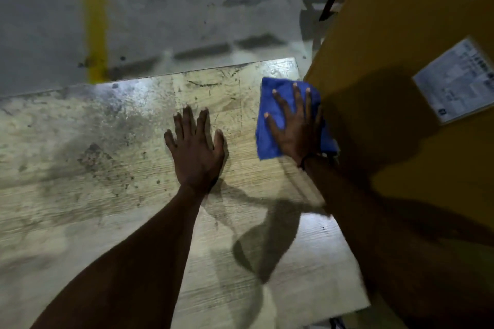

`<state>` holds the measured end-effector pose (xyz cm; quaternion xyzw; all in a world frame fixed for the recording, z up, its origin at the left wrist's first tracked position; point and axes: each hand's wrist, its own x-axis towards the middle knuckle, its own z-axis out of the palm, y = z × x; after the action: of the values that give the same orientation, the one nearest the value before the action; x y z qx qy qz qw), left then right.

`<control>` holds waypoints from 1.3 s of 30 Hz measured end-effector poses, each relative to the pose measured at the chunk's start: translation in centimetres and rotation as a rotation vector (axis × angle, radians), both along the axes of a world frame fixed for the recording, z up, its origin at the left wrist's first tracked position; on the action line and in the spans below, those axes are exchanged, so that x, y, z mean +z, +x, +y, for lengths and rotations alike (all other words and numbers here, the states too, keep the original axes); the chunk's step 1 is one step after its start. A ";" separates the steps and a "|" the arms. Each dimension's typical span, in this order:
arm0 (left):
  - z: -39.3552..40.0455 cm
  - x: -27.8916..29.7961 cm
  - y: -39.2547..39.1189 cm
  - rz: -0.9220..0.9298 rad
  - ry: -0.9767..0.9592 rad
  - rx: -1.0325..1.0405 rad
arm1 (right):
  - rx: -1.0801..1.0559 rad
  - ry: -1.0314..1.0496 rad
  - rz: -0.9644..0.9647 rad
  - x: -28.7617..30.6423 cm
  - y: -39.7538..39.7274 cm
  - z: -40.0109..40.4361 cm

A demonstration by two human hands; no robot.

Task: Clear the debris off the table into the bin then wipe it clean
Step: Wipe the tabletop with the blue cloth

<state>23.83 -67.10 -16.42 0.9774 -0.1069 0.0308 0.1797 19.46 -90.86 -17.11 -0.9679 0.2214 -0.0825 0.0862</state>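
Observation:
A worn, stained wooden table (93, 168) fills the lower part of the head view. My left hand (196, 151) lies flat on its middle with the fingers spread and straight. My right hand (295, 123) presses flat on a folded blue cloth (267, 141) near the table's far right corner, fingers straight. The cloth touches the side of a big cardboard box. Dark stains and small specks mark the table's left half. No bin is in view.
A tall yellow-brown cardboard box (401, 61) with white labels (457, 83) stands against the table's right edge. Beyond the far edge lies a grey concrete floor (173, 8) with a yellow painted line (96, 27).

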 end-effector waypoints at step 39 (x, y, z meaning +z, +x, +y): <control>0.0 -0.2 0.4 0.038 -0.070 0.009 | 0.239 0.024 0.068 -0.7 7.7 4.8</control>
<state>24.21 -67.07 -16.59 0.9714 -0.0979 0.0169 0.2157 27.15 -86.09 -17.79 -0.9885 0.1083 -0.0359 0.0994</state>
